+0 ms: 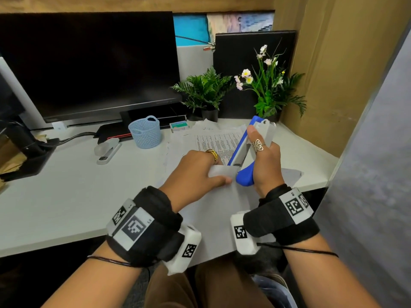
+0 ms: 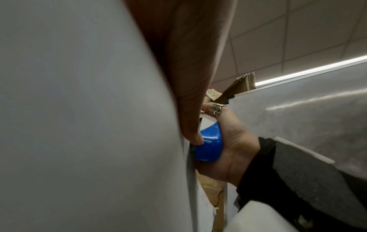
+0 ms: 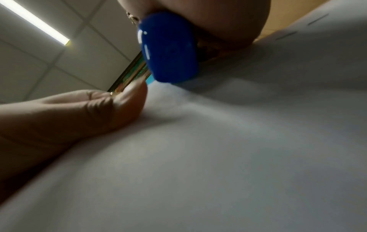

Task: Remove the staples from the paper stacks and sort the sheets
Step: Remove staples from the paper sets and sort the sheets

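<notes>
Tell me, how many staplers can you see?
2. A blue and grey stapler is gripped in the right hand over the papers. A white stapler lies on the desk left of the blue basket. Others may be hidden.

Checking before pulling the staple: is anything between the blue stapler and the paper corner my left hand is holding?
Nothing visible: the blue stapler in the right hand already meets the paper corner gripped by the left hand.

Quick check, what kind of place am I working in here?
It looks like an office cubicle desk: a dark monitor at the back, loose printed papers and a stapler on the white desk, partition walls alongside.
</notes>
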Tool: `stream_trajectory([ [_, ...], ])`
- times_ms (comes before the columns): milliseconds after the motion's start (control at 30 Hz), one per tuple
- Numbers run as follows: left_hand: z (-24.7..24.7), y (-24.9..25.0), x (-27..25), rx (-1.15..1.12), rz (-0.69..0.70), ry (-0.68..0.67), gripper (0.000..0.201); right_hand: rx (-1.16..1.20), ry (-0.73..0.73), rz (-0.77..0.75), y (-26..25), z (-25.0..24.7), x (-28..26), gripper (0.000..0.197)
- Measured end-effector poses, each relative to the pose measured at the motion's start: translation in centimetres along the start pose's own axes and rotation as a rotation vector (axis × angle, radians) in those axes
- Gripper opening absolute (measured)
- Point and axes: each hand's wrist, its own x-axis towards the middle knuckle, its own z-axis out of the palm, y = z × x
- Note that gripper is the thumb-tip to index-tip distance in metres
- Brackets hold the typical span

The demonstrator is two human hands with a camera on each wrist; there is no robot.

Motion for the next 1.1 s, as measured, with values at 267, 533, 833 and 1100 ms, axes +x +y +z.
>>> stream_trajectory([
  [267,0.4,0.2,0.0,0.072,-0.004,-0.038,0.040,0.057,-0.006,0.038,0.5,0.1,0.2,0.017],
  [533,1.4,-1.5,1.0,0.178,-0.027,-0.104,0.039,-0.149,-0.105,0.258,1.7,-1.2,4.4,0.061],
  [833,2.3,-3.4,1.5,0.110,-0.050,-0.113,0.033,-1.019,-0.035,0.431,2.8,-10.1,10.1,0.054],
  [1100,3.1,-4.0,1.6,0.117,-0.037,-0.078,0.033,-1.392,-0.139,0.380,4.9,-11.6,10.0,0.048],
])
